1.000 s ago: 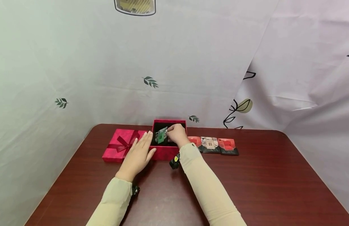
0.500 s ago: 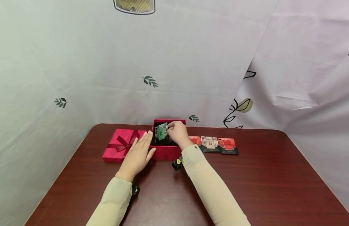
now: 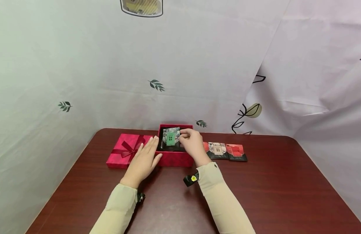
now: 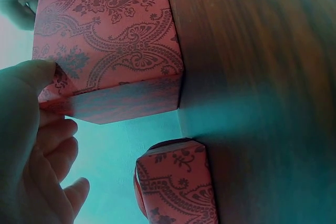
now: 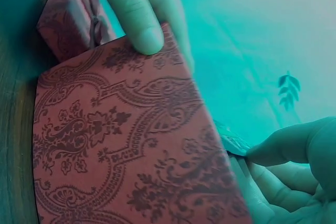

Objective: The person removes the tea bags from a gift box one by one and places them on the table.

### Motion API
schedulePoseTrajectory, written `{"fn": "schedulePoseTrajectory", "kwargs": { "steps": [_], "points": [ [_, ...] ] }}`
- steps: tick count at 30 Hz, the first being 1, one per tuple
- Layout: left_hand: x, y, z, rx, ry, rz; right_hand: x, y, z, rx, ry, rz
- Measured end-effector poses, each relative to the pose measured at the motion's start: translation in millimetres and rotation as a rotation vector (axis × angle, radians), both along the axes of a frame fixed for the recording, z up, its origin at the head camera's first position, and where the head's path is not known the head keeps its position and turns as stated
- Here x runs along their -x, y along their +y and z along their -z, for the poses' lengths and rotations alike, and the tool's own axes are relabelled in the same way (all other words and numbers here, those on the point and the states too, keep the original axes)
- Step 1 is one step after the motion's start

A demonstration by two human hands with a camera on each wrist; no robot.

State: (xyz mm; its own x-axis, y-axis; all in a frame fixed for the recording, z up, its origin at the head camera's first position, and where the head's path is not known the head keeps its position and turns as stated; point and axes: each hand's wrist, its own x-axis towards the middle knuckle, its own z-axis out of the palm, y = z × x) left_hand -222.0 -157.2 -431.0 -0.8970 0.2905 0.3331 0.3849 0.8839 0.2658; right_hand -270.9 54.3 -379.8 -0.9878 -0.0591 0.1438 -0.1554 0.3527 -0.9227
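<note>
My left hand (image 3: 141, 162) lies with straight fingers along the left side of a red patterned gift box (image 3: 175, 159); its thumb touches the front wall, as the left wrist view shows. Over the box's dark interior, a small flat sachet (image 3: 171, 138) with a green label faces up. My right hand (image 3: 194, 145) pinches that sachet by its right edge between thumb and fingertips. From the right wrist view, the sachet (image 5: 234, 142) shows just behind the box's rim, mostly hidden by the wall.
Left of the box lies its red lid (image 3: 119, 143) with a dark ribbon bow. Three sachets stand in a row at the right: one red (image 3: 205, 147), partly hidden by my right hand, one pale (image 3: 217, 149), one red (image 3: 237, 151). A white patterned curtain (image 3: 180, 65) hangs behind the table (image 3: 274, 182).
My right hand has moved to the right and turned the green-labelled sachet from a tilt to nearly square with the box, its face now more visible. My left hand has stayed in place.
</note>
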Motion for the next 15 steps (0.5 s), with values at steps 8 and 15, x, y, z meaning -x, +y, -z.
{"fn": "schedulePoseTrajectory", "kwargs": {
  "steps": [8, 15],
  "points": [
    [0.5, 0.2, 0.4, 0.007, 0.015, 0.006, -12.3, 16.5, -3.3, 0.089, 0.037, 0.009],
    [0.1, 0.0, 0.1, 0.003, 0.025, 0.007, -20.0, 32.3, -7.4, 0.143, 0.029, -0.003]
  ]
}}
